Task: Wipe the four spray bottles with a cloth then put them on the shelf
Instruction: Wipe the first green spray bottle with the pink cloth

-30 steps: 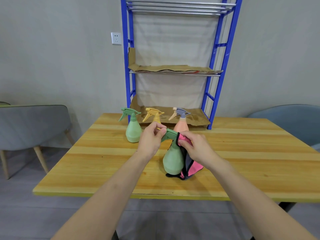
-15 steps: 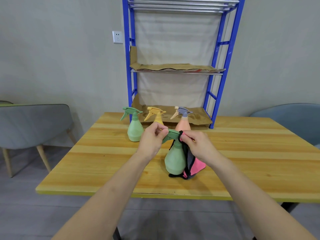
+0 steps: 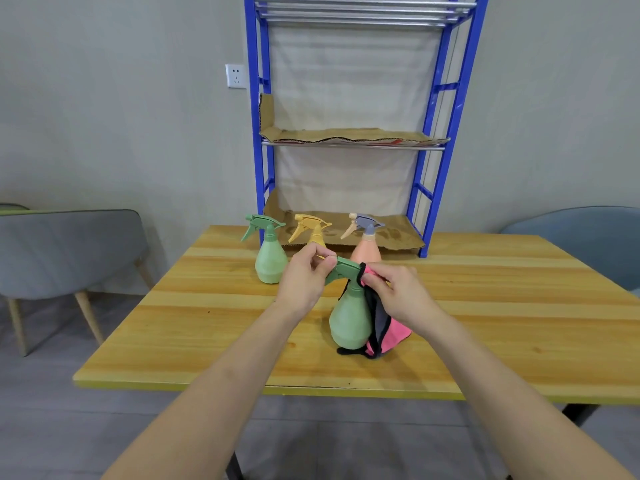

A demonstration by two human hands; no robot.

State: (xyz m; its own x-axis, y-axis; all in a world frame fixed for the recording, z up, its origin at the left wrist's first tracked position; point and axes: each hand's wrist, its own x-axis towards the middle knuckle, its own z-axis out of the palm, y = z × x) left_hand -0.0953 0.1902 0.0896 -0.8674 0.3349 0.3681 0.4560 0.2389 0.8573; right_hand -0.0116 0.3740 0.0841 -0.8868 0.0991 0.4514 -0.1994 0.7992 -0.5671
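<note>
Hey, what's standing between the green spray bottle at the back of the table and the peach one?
The yellow spray bottle stands between them, as the head view shows; the left hand hides most of its body.

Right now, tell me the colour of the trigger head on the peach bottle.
Grey-blue trigger head, cream nozzle tip; the head view shows it.

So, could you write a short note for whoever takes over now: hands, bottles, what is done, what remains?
Left hand pinches the spray head of the near green bottle.
Right hand holds the pink cloth against that head.
Far green bottle, yellow bottle and peach bottle stand on the table before the shelf.
Done: no bottle on the shelf yet.
Left: finish wiping, then shelve all four.
</note>
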